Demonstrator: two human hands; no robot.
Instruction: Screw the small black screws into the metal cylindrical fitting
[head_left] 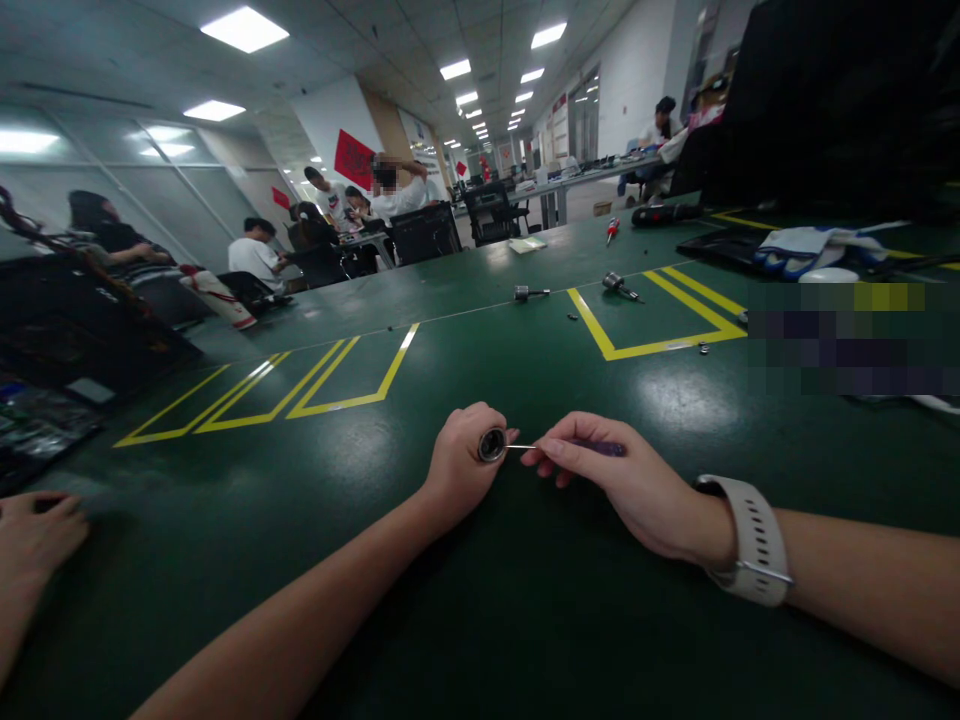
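Room: open workshop, ceiling lights on, people seated at desks far beyond the hands.
Bench: green top with yellow marked bays, reaching past both hands.
Left hand: left hand is curled fully round a small round metal part, its open end facing the camera.
Right hand: right hand pinches a purple-handled screwdriver, fingers closed on the handle, with a white watch on the wrist.
Contact: the thin shaft runs left from the right fingers and its tip meets the part's rim, just at the left thumb.
Progress: judged from the pose, the tool is set against the part and the work on it looks under way, not finished; which way the tool turns cannot be told.
Beyond the grip: two metal pieces lie well past the hands, with gloves farther right.
Far left: another person's hand rests on the bench, well apart.
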